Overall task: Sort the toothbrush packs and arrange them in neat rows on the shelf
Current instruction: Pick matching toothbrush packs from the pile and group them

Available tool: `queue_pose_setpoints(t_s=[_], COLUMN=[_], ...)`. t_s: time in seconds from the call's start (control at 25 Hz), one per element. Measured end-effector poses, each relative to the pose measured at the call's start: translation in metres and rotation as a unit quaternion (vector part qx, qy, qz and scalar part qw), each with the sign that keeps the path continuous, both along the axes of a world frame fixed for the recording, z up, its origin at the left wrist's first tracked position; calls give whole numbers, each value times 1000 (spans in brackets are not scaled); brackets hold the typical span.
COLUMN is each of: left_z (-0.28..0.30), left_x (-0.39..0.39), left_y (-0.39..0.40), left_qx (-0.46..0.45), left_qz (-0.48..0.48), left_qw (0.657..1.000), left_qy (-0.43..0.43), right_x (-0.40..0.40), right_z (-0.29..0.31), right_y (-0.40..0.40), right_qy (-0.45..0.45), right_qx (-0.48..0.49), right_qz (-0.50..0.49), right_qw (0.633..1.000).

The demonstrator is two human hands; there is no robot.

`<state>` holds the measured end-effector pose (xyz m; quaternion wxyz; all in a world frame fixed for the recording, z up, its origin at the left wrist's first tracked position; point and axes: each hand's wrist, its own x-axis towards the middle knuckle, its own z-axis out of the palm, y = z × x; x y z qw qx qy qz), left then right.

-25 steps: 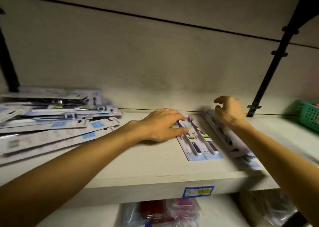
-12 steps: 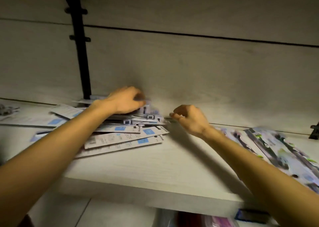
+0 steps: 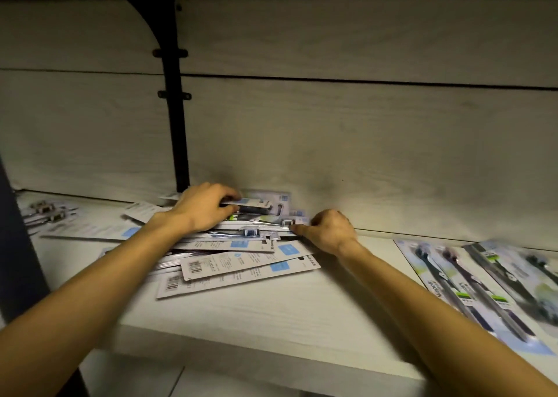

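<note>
While a few packs (image 3: pixel 471 288) already lie side by side, face up, at the right end of the shelf (image 3: pixel 271 315), most of the sorting looks undone. A loose pile (image 3: pixel 241 254) of packs sits in the middle against the back wall (image 3: pixel 332 140), overlapping at odd angles (several show their barcoded backs). The left hand (image 3: pixel 205 208) rests on top of the pile, its fingers curled round the uppermost pack (image 3: pixel 262 202). The right hand (image 3: pixel 329 230) pinches the end of a pack at the pile's right edge. More strays (image 3: pixel 48 215) lie at the far left. I judge the task well short of half done: pile and strays must yet go into rows.
</note>
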<state>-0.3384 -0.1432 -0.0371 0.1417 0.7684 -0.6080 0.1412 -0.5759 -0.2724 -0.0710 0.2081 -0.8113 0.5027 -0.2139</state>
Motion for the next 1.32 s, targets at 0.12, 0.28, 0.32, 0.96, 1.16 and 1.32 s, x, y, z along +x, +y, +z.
queue_pose_setpoints(t_s=[0.12,0.28,0.32,0.96,1.16,1.32], left_z=[2,23,30,89,67,20], left_x=[-4,-17,-21,-187,-262,-325], left_y=[-5,-15,-17,-96,-140,-167], left_qx=[-54,-145,-165,-292,-224,-97], left_qz=[-24,-82,-95,-282,-276,-238], left_qw=[998,985,980,832,806,771], left_qy=[-1,45,59,378,473,582], right_x=[-8,-27,-33,-206,-282,-332], right_z=[-1,9,13,83,82,71], right_y=[-4,-3,-2,-37,-55,-70], right_qy=[-175,-320,-350,-587,-516,-463], right_qx=[123,186,196,64,27,22], right_qz=[21,42,49,-63,-121,-180], right_qw=[977,928,915,805,847,868])
